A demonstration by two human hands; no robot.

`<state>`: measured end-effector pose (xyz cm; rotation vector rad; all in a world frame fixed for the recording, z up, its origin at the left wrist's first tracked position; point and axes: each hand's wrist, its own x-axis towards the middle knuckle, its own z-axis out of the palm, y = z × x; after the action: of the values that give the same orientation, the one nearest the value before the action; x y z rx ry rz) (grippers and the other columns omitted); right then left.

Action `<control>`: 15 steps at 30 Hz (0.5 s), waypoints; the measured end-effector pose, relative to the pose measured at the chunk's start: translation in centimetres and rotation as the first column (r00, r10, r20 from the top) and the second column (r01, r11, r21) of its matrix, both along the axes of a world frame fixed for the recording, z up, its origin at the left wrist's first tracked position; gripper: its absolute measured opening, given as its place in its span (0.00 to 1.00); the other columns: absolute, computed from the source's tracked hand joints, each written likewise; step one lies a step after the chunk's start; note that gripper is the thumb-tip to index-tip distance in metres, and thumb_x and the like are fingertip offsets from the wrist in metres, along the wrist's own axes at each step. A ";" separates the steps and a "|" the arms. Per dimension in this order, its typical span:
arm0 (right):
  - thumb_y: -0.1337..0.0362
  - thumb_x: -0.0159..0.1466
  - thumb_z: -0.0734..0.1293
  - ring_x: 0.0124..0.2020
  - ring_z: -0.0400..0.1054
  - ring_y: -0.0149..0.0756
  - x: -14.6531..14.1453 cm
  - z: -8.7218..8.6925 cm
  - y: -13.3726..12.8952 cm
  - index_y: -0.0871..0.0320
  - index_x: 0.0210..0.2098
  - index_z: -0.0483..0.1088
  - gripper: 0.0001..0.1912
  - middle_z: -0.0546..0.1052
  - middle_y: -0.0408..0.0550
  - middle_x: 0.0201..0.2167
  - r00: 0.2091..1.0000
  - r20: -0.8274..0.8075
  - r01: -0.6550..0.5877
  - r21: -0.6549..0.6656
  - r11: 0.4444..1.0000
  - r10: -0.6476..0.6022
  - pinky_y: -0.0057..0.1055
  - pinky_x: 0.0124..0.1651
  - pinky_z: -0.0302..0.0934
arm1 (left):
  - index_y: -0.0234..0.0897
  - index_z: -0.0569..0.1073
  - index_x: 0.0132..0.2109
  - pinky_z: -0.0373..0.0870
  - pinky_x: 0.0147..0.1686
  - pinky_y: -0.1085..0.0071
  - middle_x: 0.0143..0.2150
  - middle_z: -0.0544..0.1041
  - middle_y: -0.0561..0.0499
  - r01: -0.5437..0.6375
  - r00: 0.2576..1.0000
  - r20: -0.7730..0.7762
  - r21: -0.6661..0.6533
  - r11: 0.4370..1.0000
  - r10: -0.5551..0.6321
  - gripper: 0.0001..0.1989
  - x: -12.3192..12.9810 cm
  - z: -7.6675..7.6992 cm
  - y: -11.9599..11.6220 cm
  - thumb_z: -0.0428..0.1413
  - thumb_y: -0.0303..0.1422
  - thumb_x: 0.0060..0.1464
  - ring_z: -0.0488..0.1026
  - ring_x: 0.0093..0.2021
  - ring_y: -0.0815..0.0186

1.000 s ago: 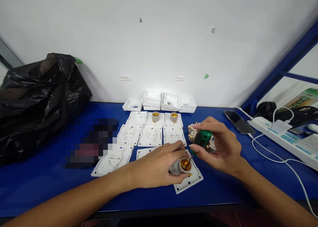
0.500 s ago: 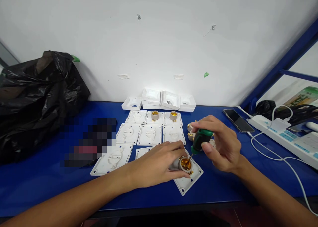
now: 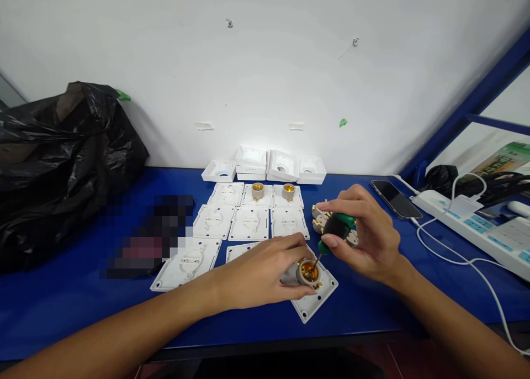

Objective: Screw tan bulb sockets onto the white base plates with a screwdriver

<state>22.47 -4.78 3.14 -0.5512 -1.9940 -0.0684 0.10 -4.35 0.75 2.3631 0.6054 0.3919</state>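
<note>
My left hand (image 3: pixel 269 271) grips a lamp socket (image 3: pixel 308 273), a grey ring with a brass-coloured threaded inside, seated on a white square base plate (image 3: pixel 306 310). The plate lies turned cornerwise near the table's front. My right hand (image 3: pixel 362 235) is closed round a screwdriver (image 3: pixel 338 227) with a green and black handle. Its thin shaft slants down into the socket, and the tip is hidden inside. Close behind the right hand are several loose lamp sockets (image 3: pixel 321 217) with brass terminals, partly covered by it.
White base plates (image 3: pixel 248 224) lie in rows, two carrying sockets (image 3: pixel 289 191). White square covers (image 3: pixel 282 166) are stacked along the wall. On the right are a phone (image 3: pixel 395 198), a power strip (image 3: pixel 476 224) and a white cable. A black plastic bag (image 3: pixel 70 169) fills the left.
The screwdriver handle has tilted further to the right, and my right thumb and fingers have shifted on it. My left hand stays on the socket.
</note>
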 end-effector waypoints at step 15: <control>0.67 0.65 0.69 0.36 0.72 0.43 0.0 0.3 0.0 0.52 0.61 0.71 0.24 0.80 0.50 0.39 0.999 -0.024 -0.021 0.022 1.000 0.021 0.39 0.32 0.66 | 0.40 0.76 0.50 0.72 0.48 0.64 0.50 0.76 0.48 -0.028 0.999 0.022 0.001 1.000 0.028 0.17 0.1 -0.2 0.3 0.65 0.45 0.60 0.76 0.48 0.57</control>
<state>22.43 -4.76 3.40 -0.5150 -1.9725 -0.0697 0.20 -4.02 0.52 2.3504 0.6293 0.4299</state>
